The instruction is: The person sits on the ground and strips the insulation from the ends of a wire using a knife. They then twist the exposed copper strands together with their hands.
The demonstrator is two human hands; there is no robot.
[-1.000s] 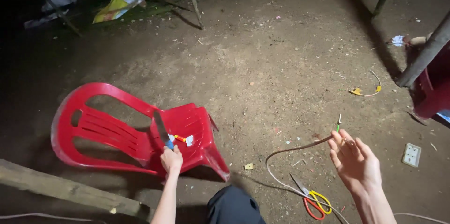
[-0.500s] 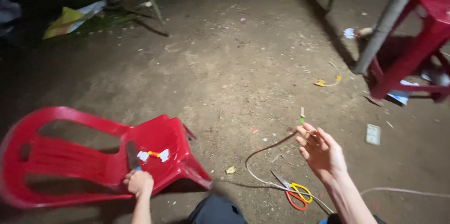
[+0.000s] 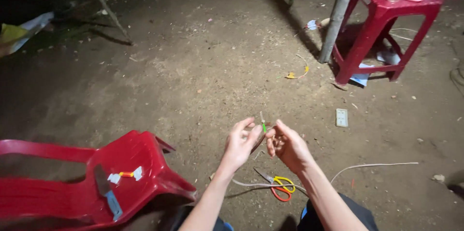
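Note:
My left hand and my right hand meet over the dirt ground, fingertips almost touching. Between them they pinch the end of a thin cable with a green wire tip sticking up. The cable's pale length trails right across the ground and under my right forearm. Scissors with yellow and orange handles lie on the ground just below my hands.
A red plastic chair lies tipped at lower left, with a knife and a small taped piece on its seat. A red stool with a pink device stands at upper right beside a pole. A pale wall socket lies on the dirt.
My left hand left the red chair's seat and came right to meet my right hand at the wire end. The view swung right, bringing the red stool fully in.

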